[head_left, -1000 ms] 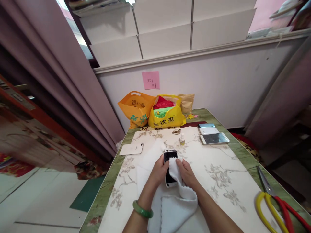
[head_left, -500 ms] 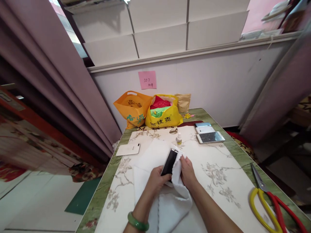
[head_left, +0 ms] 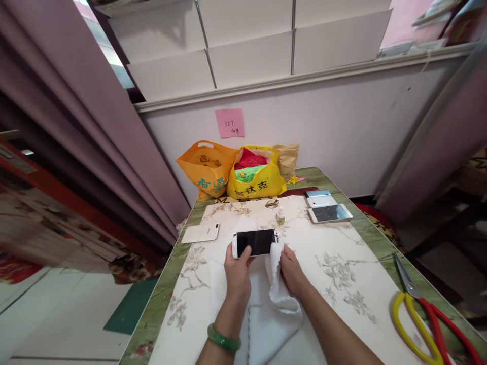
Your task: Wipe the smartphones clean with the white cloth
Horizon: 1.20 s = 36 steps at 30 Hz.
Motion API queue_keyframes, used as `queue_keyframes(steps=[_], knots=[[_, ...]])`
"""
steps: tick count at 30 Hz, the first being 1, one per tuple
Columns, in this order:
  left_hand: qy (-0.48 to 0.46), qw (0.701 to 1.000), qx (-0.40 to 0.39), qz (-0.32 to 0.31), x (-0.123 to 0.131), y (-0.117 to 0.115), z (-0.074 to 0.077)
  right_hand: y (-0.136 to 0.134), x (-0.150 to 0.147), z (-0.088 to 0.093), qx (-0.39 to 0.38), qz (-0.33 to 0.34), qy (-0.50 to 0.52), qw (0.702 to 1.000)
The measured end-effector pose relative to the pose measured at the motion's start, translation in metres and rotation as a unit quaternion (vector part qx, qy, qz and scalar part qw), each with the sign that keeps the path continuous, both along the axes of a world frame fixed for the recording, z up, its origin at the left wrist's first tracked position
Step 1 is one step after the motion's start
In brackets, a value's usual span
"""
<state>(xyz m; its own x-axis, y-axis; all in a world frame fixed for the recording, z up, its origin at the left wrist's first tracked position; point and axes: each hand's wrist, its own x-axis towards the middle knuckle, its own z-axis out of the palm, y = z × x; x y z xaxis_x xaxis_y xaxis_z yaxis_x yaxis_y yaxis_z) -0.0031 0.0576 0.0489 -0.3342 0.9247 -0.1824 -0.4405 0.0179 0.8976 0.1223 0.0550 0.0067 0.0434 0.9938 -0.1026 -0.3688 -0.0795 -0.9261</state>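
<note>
My left hand is closed around the left end of a white-framed smartphone, its thumb lying over the dark screen. The phone is held level and sideways above the table. My right hand grips a white cloth against the phone's right end; its fingertips are partly hidden by the fabric. From there the cloth hangs down and spreads over the table in front of me. A small dropper-like bottle with a white cap stands just beyond the phone.
A white phone lies at left; several phones, one with a grey screen, lie at right. Large scissors rest at the right edge. An orange bag, a yellow bag and a brown pouch stand at the back.
The smartphone has turned from a steep upright slant to lying sideways. My left hand has turned with it and moved slightly forward; my right hand keeps the cloth at the phone's end.
</note>
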Motion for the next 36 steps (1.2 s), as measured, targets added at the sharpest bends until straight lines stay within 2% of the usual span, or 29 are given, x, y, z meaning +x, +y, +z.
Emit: queue_keyframes(steps=[3, 7, 9, 12, 13, 15, 17, 20, 22, 25, 28, 31, 34, 36], knots=[[0.047, 0.996, -0.012, -0.069, -0.016, 0.005, 0.004, 0.002, 0.000, -0.007, 0.000, -0.006, 0.014, 1.000], [0.099, 0.982, -0.029, -0.159, -0.040, 0.014, 0.018, 0.003, 0.001, -0.012, 0.024, -0.030, -0.004, 0.999], [0.127, 0.972, -0.035, -0.196, -0.047, 0.018, 0.026, 0.001, 0.001, -0.010, 0.034, -0.013, -0.018, 0.999], [0.149, 0.958, -0.028, -0.244, -0.046, 0.021, 0.032, -0.002, 0.002, -0.007, 0.033, 0.060, -0.014, 0.998], [0.141, 0.960, -0.021, -0.239, -0.042, 0.021, 0.031, -0.002, 0.002, -0.006, 0.030, 0.082, -0.012, 0.996], [0.113, 0.976, -0.010, -0.184, -0.031, 0.021, 0.024, -0.003, 0.001, -0.006, 0.032, 0.106, -0.018, 0.994], [0.104, 0.989, -0.011, -0.109, -0.019, 0.019, 0.013, -0.002, 0.001, -0.007, 0.043, 0.101, -0.040, 0.993], [0.143, 0.988, -0.008, -0.064, -0.007, 0.015, -0.003, -0.001, 0.000, -0.009, 0.055, 0.097, -0.057, 0.992], [0.205, 0.976, 0.006, -0.072, -0.006, 0.012, -0.008, -0.002, -0.001, -0.009, 0.044, 0.094, -0.048, 0.993], [0.265, 0.958, 0.027, -0.103, -0.006, 0.006, -0.006, -0.002, -0.002, -0.006, 0.017, 0.073, -0.016, 0.997], [0.267, 0.949, 0.028, -0.164, -0.007, 0.002, 0.001, -0.001, -0.002, -0.004, -0.012, 0.035, 0.039, 0.999], [0.310, 0.922, 0.033, -0.228, -0.009, 0.001, 0.006, 0.003, -0.001, -0.007, -0.021, -0.002, 0.072, 0.997], [0.366, 0.899, 0.052, -0.234, -0.014, 0.005, 0.005, 0.006, 0.000, -0.011, -0.022, -0.017, 0.070, 0.997], [0.392, 0.892, 0.035, -0.221, -0.019, 0.007, 0.002, 0.007, 0.000, -0.013, -0.040, -0.035, 0.075, 0.996]])
